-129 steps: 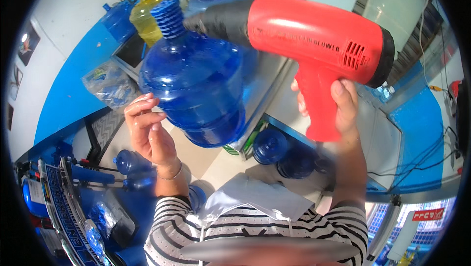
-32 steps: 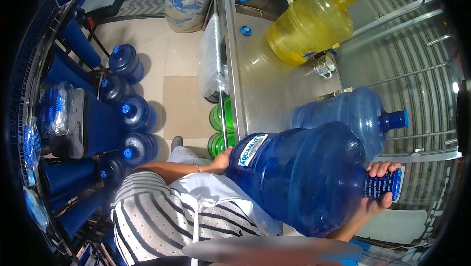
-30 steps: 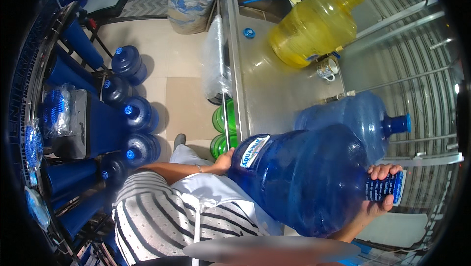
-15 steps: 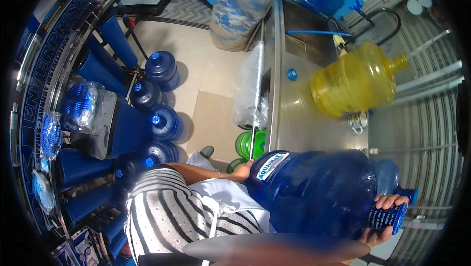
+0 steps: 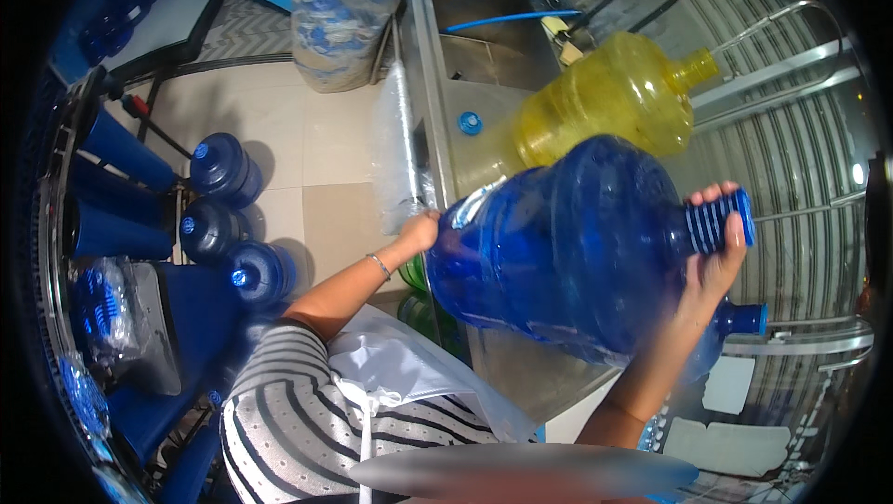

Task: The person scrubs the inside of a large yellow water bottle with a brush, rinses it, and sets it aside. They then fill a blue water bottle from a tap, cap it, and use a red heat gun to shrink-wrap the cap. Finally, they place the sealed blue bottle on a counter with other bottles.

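A large translucent blue water jug (image 5: 577, 244) lies tilted on its side over the steel counter. My right hand (image 5: 714, 245) is closed round its ribbed neck, which has a blue cap at the end. At the opposite end, my left hand (image 5: 425, 231) grips the edge of the base; most of its fingers are hidden. Just beyond sits a yellow jug (image 5: 605, 99), also on its side, with its neck pointing right. A loose blue cap (image 5: 470, 123) rests on the counter. Behind my right forearm shows the capped neck of another blue jug (image 5: 747, 319).
Beyond the yellow jug is a steel sink (image 5: 474, 25) with a blue tube and black hose. Several blue jugs (image 5: 219, 166) stand on the floor at left, beside racks of blue cylinders (image 5: 126, 225). A full plastic sack (image 5: 339, 20) stands at the back.
Both hands have moved the blue jug away from my body, closer to the yellow jug. It now hides the mug on the counter. The view has shifted too.
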Tool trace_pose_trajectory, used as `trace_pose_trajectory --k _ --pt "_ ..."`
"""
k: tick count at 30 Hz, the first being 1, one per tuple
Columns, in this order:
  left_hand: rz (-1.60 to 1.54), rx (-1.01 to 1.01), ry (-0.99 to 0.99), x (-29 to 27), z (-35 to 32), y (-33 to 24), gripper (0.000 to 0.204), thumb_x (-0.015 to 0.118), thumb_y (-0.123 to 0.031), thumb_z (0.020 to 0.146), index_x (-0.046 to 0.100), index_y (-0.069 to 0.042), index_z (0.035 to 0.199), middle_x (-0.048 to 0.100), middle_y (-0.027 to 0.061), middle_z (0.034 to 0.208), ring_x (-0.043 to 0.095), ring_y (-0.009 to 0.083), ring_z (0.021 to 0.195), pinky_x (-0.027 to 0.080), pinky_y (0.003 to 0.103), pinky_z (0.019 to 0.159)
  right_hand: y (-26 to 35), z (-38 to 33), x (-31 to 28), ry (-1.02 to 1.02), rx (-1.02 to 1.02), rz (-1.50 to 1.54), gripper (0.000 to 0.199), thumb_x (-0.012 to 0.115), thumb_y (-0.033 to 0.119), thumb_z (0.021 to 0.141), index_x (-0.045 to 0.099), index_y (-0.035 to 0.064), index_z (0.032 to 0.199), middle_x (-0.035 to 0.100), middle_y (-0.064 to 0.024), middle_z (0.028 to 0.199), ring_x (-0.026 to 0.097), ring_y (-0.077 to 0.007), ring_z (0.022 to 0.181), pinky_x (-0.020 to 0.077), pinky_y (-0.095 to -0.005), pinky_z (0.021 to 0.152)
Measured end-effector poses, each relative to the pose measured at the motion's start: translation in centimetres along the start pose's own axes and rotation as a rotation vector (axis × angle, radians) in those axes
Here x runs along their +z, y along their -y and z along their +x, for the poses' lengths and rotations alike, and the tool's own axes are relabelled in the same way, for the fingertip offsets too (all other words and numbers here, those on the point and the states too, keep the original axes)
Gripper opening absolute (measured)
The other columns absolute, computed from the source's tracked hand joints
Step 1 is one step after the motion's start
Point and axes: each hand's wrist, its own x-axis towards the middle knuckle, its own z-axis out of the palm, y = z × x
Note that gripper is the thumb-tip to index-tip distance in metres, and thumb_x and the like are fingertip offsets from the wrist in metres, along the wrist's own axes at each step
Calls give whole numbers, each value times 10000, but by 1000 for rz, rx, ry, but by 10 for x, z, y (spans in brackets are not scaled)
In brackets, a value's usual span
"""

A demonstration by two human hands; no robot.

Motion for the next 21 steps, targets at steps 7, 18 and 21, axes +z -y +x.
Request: trace_pose_trajectory --k 7,18,21 --pt "-399 -56 -470 -24 23 -32 232 479 -206 945 576 4 926 613 244 967 572 424 946 446 479 843 -9 21 21 -145 -23 -62 438 704 211 867 545 -62 1169 642 -176 988 656 -294 922 540 -397 875" --pt "-288 8 -457 -39 -4 -35 238 574 -124 824 572 -3 1029 583 229 1019 594 392 942 478 445 838 -10 16 16 -127 -51 -69 399 662 199 910 538 -74 1174 647 -191 1000 658 -297 949 527 -396 900" --pt "-364 78 -436 -50 -31 -40 221 559 -128 869 554 1 1049 543 204 1026 573 363 952 467 424 858 -10 16 19 -130 -28 -73 418 658 204 918 514 -76 1193 640 -193 1001 649 -298 964 514 -405 923"
